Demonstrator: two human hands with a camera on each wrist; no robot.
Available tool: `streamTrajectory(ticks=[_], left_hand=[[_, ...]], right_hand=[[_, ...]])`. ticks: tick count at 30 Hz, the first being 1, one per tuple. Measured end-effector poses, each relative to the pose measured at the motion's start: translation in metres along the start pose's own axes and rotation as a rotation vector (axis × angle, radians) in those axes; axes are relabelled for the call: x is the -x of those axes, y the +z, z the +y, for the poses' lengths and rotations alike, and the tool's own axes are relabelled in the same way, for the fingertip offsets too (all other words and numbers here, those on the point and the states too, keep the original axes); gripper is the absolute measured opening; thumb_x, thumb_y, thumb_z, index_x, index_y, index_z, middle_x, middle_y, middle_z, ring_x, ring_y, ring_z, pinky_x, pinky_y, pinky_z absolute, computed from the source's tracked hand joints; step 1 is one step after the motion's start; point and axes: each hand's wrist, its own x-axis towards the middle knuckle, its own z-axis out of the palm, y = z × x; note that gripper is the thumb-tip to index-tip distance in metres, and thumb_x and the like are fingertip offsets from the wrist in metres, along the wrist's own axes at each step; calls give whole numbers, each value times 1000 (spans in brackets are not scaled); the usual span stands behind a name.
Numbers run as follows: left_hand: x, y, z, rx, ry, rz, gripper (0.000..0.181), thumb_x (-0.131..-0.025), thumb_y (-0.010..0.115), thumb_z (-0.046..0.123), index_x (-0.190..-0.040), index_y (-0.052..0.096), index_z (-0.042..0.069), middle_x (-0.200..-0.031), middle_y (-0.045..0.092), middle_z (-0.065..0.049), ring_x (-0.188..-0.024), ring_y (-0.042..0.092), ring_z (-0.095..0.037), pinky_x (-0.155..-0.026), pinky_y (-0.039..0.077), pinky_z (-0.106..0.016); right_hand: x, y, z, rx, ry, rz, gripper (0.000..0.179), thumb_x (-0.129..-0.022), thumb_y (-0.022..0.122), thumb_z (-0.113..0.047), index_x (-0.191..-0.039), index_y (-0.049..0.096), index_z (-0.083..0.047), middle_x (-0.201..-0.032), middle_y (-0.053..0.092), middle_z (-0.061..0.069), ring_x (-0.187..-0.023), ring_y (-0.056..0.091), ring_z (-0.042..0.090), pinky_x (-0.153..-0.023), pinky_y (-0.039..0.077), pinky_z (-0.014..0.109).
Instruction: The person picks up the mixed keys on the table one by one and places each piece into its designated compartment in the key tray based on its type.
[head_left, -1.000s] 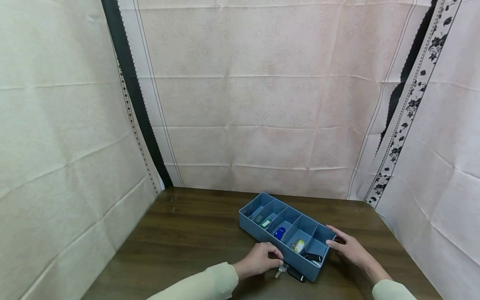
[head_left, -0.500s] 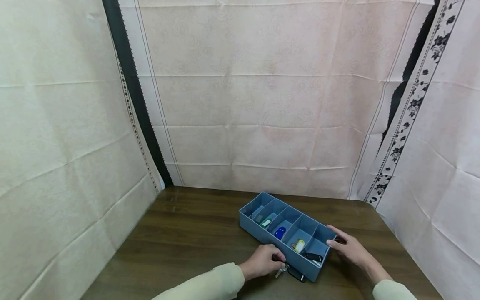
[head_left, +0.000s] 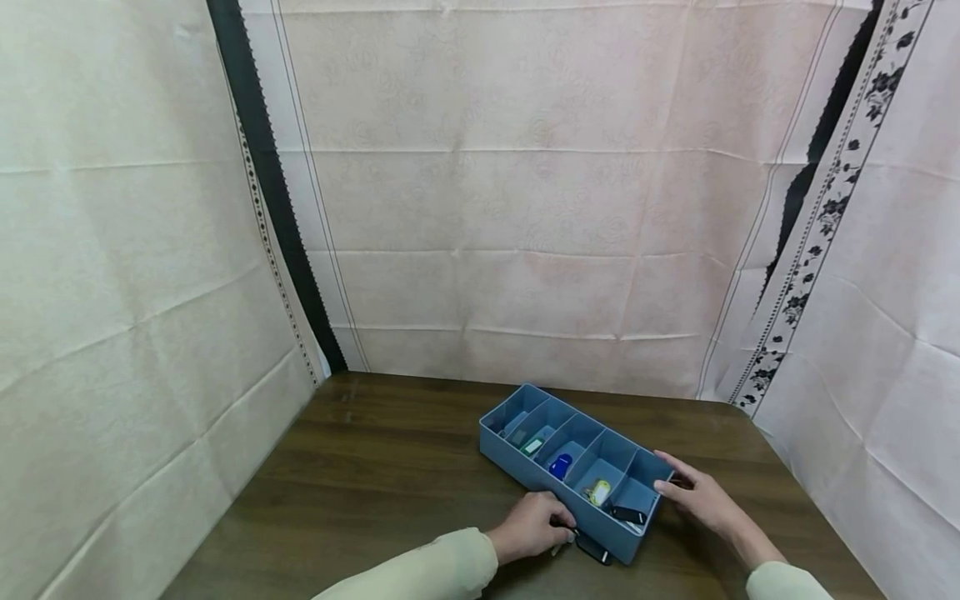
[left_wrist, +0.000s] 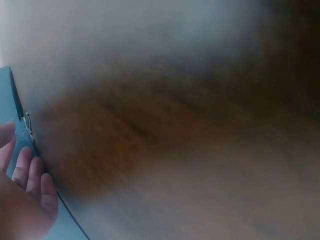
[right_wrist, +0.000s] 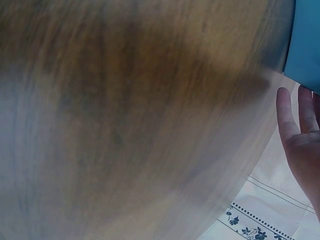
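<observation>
A blue box with a row of compartments (head_left: 517, 467) stands at an angle on the table. My left hand (head_left: 531, 527) is at its near long side, thumb and fingers pinching a small dark piece on a bunch of keys (head_left: 557, 549). Most of the keys are hidden by the fingers; in the left wrist view a metal ring and keys (left_wrist: 28, 125) show beyond the thumb. A black fob (head_left: 592, 548) lies beside them against the box's front wall. My right hand (head_left: 701, 500) holds the box's right far corner, thumb over the rim and index finger along the back.
Inside the box lie a green tag (head_left: 532, 447), a blue tag (head_left: 559, 466), a yellow-green tag (head_left: 598, 492) with keys, and a black fob (head_left: 628, 515). The brown wooden table (head_left: 375, 483) is bounded by pale cloth hangings (head_left: 487, 208).
My left hand has shifted slightly right, closer to the box, and now covers more of the keys. The right hand and the box have stayed in place.
</observation>
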Motion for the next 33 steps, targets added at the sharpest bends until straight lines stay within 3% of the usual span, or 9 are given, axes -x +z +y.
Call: streamTrajectory(ticks=[19,27,33], left_hand=[[2,11,2,-277,33,35,4,-88,75,22,-87,78,21,-83,60,17,-83,51,1,-73,45,-20],[4,5,0,-124,-17,19,5,-88,75,18,-85,78,20,-79,56,18,-77,49,6,-72,45,-17],[9,-5,8,4,-33,35,4,-88,76,18,-85,78,18,-79,56,18,-77,49,6,-73,45,-17]], right_hand=[[1,1,-1,5,-4,4,69,-98,60,-41,-154,33,-10,-152,28,35,-130,40,54,-87,52,55],[1,1,0,-1,-4,-4,69,-99,60,-40,-154,33,-10,-152,28,35,-129,41,54,-87,52,55],[1,0,0,-2,-6,-4,68,-99,60,-39,-155,32,-10,-151,28,36,-129,41,54,-86,52,55]])
